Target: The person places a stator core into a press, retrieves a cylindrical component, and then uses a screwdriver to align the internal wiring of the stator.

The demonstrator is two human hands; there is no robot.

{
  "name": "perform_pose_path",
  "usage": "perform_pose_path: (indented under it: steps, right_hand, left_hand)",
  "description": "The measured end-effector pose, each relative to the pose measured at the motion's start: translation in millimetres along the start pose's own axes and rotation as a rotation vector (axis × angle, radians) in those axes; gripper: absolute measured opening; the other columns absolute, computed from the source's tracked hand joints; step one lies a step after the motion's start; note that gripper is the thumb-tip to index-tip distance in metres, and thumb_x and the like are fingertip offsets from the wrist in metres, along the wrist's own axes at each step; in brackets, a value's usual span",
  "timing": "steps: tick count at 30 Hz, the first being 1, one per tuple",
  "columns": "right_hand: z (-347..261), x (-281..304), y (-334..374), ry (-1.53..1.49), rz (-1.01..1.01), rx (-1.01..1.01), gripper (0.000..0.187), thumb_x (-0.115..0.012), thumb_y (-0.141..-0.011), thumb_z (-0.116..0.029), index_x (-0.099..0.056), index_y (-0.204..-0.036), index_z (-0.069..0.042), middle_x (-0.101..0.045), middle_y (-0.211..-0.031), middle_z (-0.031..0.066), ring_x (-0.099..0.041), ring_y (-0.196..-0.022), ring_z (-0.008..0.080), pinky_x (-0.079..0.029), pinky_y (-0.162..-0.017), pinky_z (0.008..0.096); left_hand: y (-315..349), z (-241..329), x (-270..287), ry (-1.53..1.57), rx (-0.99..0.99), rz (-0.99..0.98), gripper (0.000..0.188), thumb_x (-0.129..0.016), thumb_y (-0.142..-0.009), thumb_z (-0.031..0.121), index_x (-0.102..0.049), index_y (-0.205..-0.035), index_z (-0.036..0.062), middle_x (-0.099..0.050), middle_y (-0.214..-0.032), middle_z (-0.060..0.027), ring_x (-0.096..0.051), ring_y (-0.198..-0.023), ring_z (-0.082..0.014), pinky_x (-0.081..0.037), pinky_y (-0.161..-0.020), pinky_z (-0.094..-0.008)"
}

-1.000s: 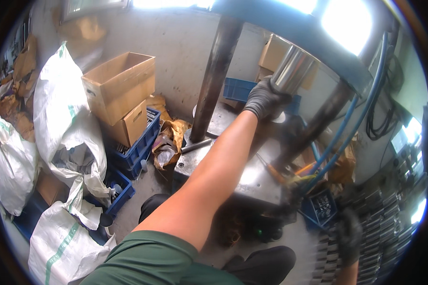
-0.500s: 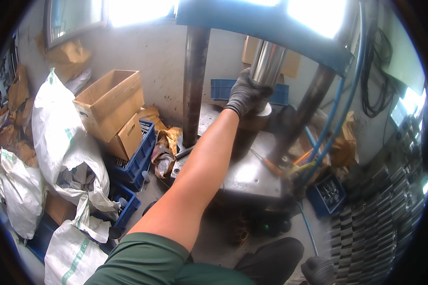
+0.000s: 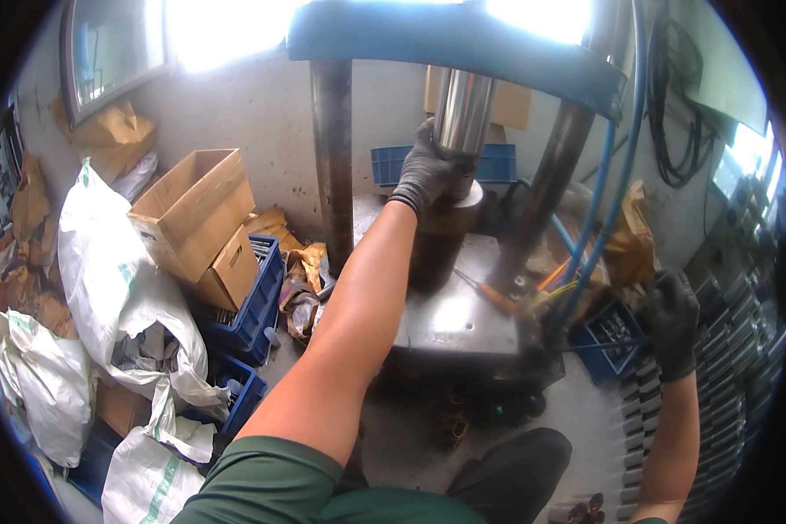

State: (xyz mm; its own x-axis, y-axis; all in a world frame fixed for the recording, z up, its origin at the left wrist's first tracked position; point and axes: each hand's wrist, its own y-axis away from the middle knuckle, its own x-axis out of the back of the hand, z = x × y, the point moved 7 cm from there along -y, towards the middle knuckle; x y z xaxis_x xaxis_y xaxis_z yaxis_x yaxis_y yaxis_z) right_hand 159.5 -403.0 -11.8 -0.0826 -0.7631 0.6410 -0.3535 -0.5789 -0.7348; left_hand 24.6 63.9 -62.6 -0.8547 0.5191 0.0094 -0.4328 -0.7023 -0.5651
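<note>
Left hand (image 3: pixel 428 175) grip wraps dark cylinder (image 3: pixel 441 240) under steel ram (image 3: pixel 461 109) — rusty column (image 3: pixel 334 157) beside, cardboard boxes (image 3: pixel 196 218) further left.

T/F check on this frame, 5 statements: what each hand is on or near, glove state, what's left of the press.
1. The left hand rests on the dark cylinder under the shiny ram. True.
2. Both hands are bare. False: both wear dark gloves.
3. The right hand grips the ram. False: it hangs low at the right, beside a small blue bin, apart from the ram.
4. An open cardboard box sits left of the press, above blue crates. True.
5. The press plate is piled with white sacks. False: the white sacks lie on the floor to the left.
</note>
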Motion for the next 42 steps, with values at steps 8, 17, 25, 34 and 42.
perform_pose_path:
  steps: [8,17,25,34,42]
  right_hand:
    - [-48.0,-1.4,164.0,0.111,-0.690,0.002,0.016,-0.065,-0.082,-0.012,-0.068,-0.096,-0.004,-0.068,-0.090,0.0191,-0.067,-0.079,0.0384,-0.053,-0.070,0.0457]
    - [-46.1,-7.5,245.3,0.148,-0.656,-0.320,0.021,-0.073,-0.074,-0.019,-0.059,-0.067,-0.005,-0.058,-0.063,0.0177,-0.059,-0.058,0.0383,-0.048,-0.057,0.0466]
    - [-53.5,-3.4,235.4,0.112,-0.573,-0.338,0.024,-0.073,-0.075,-0.015,-0.056,-0.064,-0.002,-0.055,-0.063,0.0216,-0.057,-0.059,0.0412,-0.045,-0.056,0.0472]
    - [-48.5,-3.8,236.9,0.090,-0.533,-0.345,0.022,-0.073,-0.076,-0.013,-0.057,-0.066,-0.001,-0.054,-0.064,0.0230,-0.057,-0.060,0.0429,-0.045,-0.057,0.0477]
    - [-51.3,0.2,237.0,0.116,-0.531,-0.337,0.023,-0.072,-0.076,-0.013,-0.056,-0.065,-0.001,-0.054,-0.064,0.0235,-0.057,-0.061,0.0436,-0.044,-0.057,0.0487]
  left_hand:
    - [-54.1,-75.4,5.4,0.592,-0.048,-0.172,0.121,-0.094,-0.065,0.030,-0.018,-0.155,0.0020,-0.056,-0.138,-0.0200,-0.059,-0.125,-0.0280,-0.045,-0.110,-0.0330]
    - [9.9,23.3,6.8,-0.040,-0.072,0.028,0.099,-0.094,-0.063,0.021,-0.039,-0.142,-0.0013,-0.065,-0.122,-0.0138,-0.065,-0.111,-0.0222,-0.052,-0.100,-0.0339]
    - [9.6,23.6,10.2,-0.103,-0.040,0.035,0.089,-0.092,-0.063,0.018,-0.045,-0.137,0.0024,-0.066,-0.119,-0.0115,-0.066,-0.109,-0.0222,-0.053,-0.098,-0.0347]
    - [6.6,5.2,16.7,0.054,0.026,0.031,0.070,-0.086,-0.079,0.030,-0.050,-0.133,0.0058,-0.069,-0.112,-0.0125,-0.066,-0.105,-0.0223,-0.052,-0.096,-0.0362]
    - [3.0,-3.8,9.4,0.042,0.055,0.008,0.069,-0.088,-0.075,0.029,-0.055,-0.131,0.0048,-0.070,-0.110,-0.0116,-0.067,-0.103,-0.0224,-0.052,-0.095,-0.0365]
